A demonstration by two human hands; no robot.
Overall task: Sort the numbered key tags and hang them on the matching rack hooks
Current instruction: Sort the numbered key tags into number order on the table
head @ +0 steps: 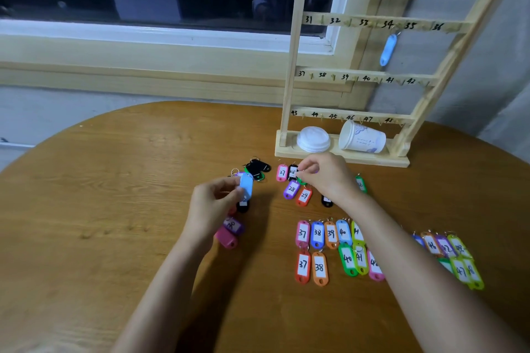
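centre left, my left hand [213,203] grips a pale blue key tag [246,186]. mid-frame, my right hand [327,175] pinches a black tag [292,172] marked 28. sorting is in hand, i judge; next calls for reading each number. upper right, the rack [289,66] shows three numbered rails [364,77] and one hung tag [387,50].

Rack: tall pale wooden key rack [290,66], far right on round brown wooden table [114,209]
Its base: stack of white plastic lids [313,139] left, white paper cup [362,137] right
Tags: rows of coloured plastic key tags [317,235] before rack, loose pile [258,167] further left
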